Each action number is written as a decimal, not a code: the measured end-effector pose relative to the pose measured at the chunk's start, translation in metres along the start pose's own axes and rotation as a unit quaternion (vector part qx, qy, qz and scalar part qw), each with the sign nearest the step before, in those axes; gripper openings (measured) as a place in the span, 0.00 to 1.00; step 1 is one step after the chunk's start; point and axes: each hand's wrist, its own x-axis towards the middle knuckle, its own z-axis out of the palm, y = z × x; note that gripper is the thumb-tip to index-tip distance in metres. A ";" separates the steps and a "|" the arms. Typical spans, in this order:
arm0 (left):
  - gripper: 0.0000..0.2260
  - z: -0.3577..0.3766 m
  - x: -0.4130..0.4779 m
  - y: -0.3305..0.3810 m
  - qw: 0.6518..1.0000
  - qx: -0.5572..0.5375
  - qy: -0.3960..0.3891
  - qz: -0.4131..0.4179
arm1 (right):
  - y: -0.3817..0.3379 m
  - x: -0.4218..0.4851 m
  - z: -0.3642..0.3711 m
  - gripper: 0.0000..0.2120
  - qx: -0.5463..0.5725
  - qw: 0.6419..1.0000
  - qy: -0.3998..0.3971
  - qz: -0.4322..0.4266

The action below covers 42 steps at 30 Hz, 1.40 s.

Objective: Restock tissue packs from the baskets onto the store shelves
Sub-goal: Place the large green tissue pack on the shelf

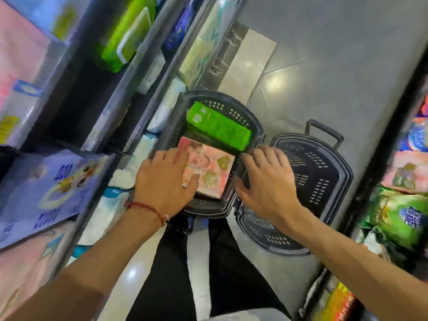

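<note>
The left grip [164, 181] lies on the pink tissue pack [213, 172], fingers nearly straight across its left edge and thumb spread onto its printed face. The right grip [266, 179] hovers spread just beside the pack's right side, over the basket rim, holding nothing. The pink pack lies flat in the near half of a dark perforated basket [250, 117] on the tiled floor [335, 54]. A green tissue pack [220, 128] lies across the far half, touching the pink pack's far edge. A second dark basket [324, 172] stands just to the right, rim against rim, its slotted bottom showing and its handle [324, 130] pointing away. The left shelves [148, 56] run close alongside the first basket; on them are a bright green pack [125, 38], a blue-and-white pack [53, 181] and pale pink packs lower down. The right shelf holds a green bag [398, 216] and a pink pack [407, 174]. A red string bracelet [148, 208] circles the left wrist, and dark trousers [176, 274] fill the space between the forearms. The pink pack shows a photo and pale green emblems; the blue characters on the left-shelf pack and the print on the right are too blurred to read.
</note>
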 end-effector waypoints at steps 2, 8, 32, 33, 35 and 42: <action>0.25 0.029 0.016 -0.010 1.000 -0.015 -0.013 0.004 | -0.003 0.018 0.028 0.26 0.011 1.000 -0.011 0.010; 0.23 0.128 0.060 -0.037 0.994 -0.068 -0.070 -0.037 | 0.002 0.078 0.128 0.24 0.041 0.996 -0.043 0.060; 0.55 0.338 0.130 0.001 0.913 -0.200 -0.126 -0.333 | 0.060 0.212 0.301 0.60 0.088 0.987 -0.066 0.120; 0.56 0.339 0.129 0.000 0.915 -0.195 -0.122 -0.331 | 0.060 0.212 0.302 0.58 0.093 0.986 -0.060 0.122; 0.56 0.340 0.128 -0.001 0.916 -0.192 -0.122 -0.329 | 0.061 0.210 0.303 0.55 0.107 0.985 -0.049 0.128; 0.55 0.336 0.129 -0.001 0.920 -0.190 -0.131 -0.318 | 0.063 0.202 0.295 0.51 0.106 0.987 -0.045 0.110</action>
